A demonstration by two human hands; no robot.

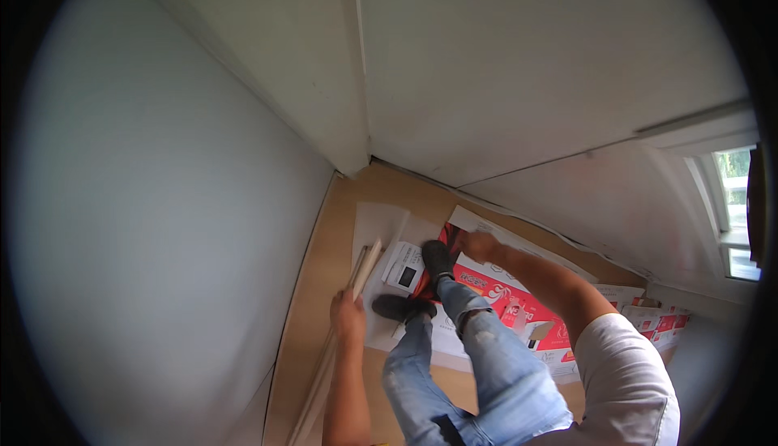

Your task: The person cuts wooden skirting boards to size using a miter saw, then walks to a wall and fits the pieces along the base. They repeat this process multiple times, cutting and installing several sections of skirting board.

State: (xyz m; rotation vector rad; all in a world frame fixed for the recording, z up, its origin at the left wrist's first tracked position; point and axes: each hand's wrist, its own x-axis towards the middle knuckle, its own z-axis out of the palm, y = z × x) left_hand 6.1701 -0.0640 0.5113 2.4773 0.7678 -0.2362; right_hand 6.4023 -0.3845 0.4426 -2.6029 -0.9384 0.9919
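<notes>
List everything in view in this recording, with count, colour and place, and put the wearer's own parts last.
long strips: number unclear, pale, in the left hand
cardboard: several pieces, red and white, on the floor under the feet and to the right
floor: one, tan, around the cardboard
left wall: one, pale bluish grey, left side
far wall: one, off-white, top and right
window: one, white frame, far right
left hand: one, bare, around the strips
right hand: one, bare, above the cardboard; grip unclear
sleeve: one, white, lower right
jeans: one pair, light blue, lower centre
shoes: two, dark, on the cardboard
</notes>
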